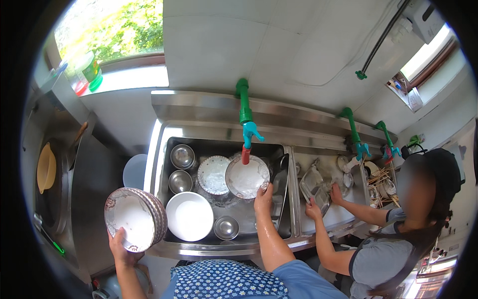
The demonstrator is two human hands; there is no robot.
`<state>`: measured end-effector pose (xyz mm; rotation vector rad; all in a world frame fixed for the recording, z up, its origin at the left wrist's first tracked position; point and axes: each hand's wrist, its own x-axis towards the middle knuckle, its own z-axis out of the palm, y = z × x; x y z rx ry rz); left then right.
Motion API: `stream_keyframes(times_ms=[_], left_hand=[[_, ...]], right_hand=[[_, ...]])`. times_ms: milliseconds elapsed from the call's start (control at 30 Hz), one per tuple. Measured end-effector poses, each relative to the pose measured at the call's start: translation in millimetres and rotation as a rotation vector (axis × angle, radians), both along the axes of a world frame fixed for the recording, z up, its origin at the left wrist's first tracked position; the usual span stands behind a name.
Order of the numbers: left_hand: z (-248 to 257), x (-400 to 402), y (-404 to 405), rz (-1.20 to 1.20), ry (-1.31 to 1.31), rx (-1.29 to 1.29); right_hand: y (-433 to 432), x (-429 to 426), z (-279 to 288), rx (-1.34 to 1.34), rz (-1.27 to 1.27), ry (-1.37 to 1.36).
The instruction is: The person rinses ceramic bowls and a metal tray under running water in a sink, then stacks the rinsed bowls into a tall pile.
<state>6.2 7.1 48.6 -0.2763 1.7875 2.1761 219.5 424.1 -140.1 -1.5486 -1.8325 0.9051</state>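
A stack of several patterned ceramic bowls (130, 220) is gripped at its rim by my left hand (121, 246), outside the sink's left front corner. My right hand (263, 198) holds a patterned bowl (244, 179) by its edge under the red spout of the tap (245, 145). Beside it in the steel sink basin (248, 228) is another patterned bowl (213, 173) with water in it. A plain white bowl (189, 216) stands at the basin's front left. Small steel bowls (182, 156) lie along the left side, and one more (226, 227) sits near the front.
At the neighbouring basin (336, 222), a co-worker (388, 250) holds a metal tray (317, 190) with both hands. Steel trays (278, 202) lean at my basin's right wall. Chopsticks (381, 179) and dishes fill the far right basin. A steel partition (84, 194) rises at left.
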Motion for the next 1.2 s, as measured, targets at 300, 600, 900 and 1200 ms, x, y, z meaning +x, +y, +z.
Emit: stream_keyframes(times_ms=[300, 600, 900, 1200], left_hand=[[-16.5, -6.2, -13.5, -0.014, 0.035, 0.007], [-19.8, -6.6, -19.5, -0.035, 0.059, -0.002], [-10.8, -1.9, -10.3, -0.006, 0.034, 0.04], [-13.6, -6.2, -16.8, -0.04, 0.037, 0.026]], right_hand=[[-37.1, -37.6, 37.4, -0.933, -0.143, 0.848], [-24.0, 19.7, 79.8, -0.976, 0.012, 0.475], [-3.9, 15.0, 98.4, -0.336, 0.18, -0.21], [11.0, -2.1, -6.3, -0.4, -0.164, 0.464]])
